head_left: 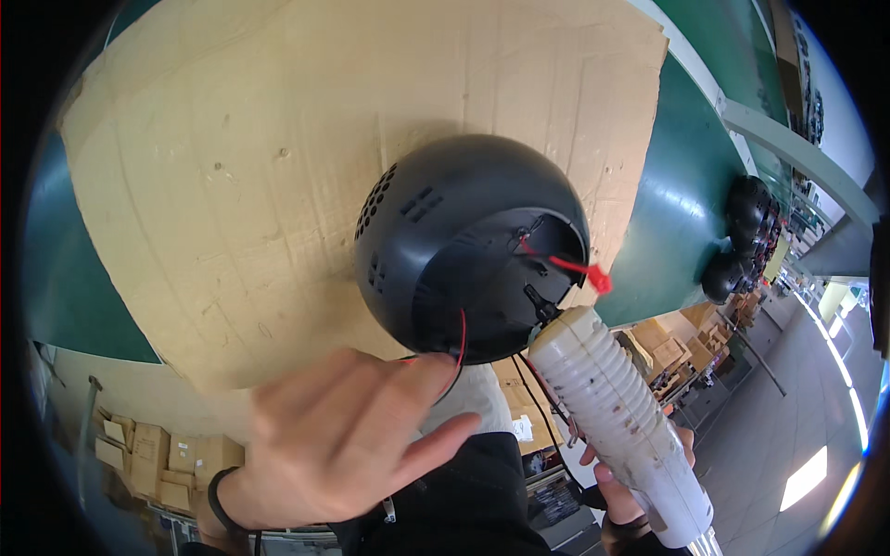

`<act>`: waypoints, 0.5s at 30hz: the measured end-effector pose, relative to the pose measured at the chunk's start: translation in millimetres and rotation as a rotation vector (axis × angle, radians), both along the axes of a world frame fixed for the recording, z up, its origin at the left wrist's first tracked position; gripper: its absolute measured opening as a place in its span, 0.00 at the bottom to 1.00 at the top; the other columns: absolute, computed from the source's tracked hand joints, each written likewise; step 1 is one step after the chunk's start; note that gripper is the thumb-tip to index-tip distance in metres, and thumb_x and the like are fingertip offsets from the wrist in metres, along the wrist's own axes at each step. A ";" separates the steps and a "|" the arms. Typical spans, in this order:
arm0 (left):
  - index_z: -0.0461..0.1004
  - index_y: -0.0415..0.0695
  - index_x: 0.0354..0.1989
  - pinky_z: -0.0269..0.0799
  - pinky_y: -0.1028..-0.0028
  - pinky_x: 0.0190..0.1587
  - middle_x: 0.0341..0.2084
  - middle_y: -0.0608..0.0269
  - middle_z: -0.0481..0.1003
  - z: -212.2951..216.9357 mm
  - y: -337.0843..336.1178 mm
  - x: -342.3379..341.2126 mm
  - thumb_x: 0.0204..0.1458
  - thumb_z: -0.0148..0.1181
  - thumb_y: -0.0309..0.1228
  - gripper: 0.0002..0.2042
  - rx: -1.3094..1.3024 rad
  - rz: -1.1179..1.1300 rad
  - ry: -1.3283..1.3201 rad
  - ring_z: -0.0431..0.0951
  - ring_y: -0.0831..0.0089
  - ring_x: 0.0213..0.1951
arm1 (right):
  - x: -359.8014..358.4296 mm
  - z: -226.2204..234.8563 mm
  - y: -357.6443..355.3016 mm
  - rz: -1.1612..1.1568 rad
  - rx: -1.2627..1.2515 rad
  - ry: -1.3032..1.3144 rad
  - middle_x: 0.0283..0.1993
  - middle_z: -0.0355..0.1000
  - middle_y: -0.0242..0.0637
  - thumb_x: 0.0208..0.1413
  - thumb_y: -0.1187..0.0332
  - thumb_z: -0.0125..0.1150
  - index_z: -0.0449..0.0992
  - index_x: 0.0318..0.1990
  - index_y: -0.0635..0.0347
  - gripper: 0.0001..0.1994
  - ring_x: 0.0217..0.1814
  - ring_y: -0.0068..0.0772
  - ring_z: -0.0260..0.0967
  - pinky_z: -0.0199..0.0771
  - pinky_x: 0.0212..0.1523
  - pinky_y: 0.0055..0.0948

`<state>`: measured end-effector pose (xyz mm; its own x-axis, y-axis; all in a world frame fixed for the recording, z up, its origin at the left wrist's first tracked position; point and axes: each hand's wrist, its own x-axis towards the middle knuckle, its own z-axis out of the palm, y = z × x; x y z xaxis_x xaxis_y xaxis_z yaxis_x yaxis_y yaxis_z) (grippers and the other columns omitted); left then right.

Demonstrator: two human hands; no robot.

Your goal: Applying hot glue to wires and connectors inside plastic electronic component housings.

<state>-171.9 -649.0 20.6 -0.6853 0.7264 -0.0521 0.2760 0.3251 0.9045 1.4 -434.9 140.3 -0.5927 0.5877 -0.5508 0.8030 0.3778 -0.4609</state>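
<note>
Your left hand [343, 440] is gripping the near rim of the round black plastic housing [464, 243], fingers closed on it above the brown cardboard sheet [232, 167] on the green desk [677, 204]. Your right hand [630, 491] is clamped around a ribbed white plastic power tool [621, 417], its tip touching the housing's open side beside the red wire [570, 264]

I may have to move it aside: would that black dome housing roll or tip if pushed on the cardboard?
The black dome housing is rounded, so it would probably rock or roll. It looks hollow, likely light. The thin red wire may snag.
</note>
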 end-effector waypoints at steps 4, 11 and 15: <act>0.82 0.32 0.37 0.78 0.76 0.28 0.25 0.60 0.77 -3.8 0.1 25.7 0.37 0.67 0.19 0.14 0.037 0.043 0.226 0.79 0.69 0.25 | -5.3 2.8 9.6 0.240 0.026 0.037 0.40 0.78 0.46 0.38 0.57 0.82 0.73 0.44 0.66 0.30 0.38 0.38 0.81 0.82 0.35 0.33; 0.83 0.32 0.35 0.77 0.72 0.27 0.30 0.53 0.78 1.5 -9.8 28.8 0.31 0.70 0.18 0.16 0.099 0.052 0.197 0.79 0.62 0.27 | -24.1 9.8 5.5 0.391 0.013 -0.062 0.34 0.82 0.44 0.38 0.62 0.79 0.84 0.35 0.66 0.19 0.36 0.37 0.82 0.81 0.39 0.33; 0.84 0.33 0.36 0.77 0.73 0.29 0.31 0.54 0.78 1.9 -8.9 28.9 0.30 0.68 0.22 0.18 0.111 0.032 0.195 0.78 0.63 0.29 | -23.0 13.4 4.8 0.458 0.143 -0.170 0.36 0.82 0.44 0.35 0.58 0.82 0.83 0.37 0.65 0.24 0.35 0.38 0.82 0.79 0.37 0.33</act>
<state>-143.1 -658.0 22.5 -0.6974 0.6981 0.1624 0.4402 0.2384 0.8657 -21.5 -430.1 153.6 -0.7164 0.3653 -0.5945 0.5993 0.7585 -0.2562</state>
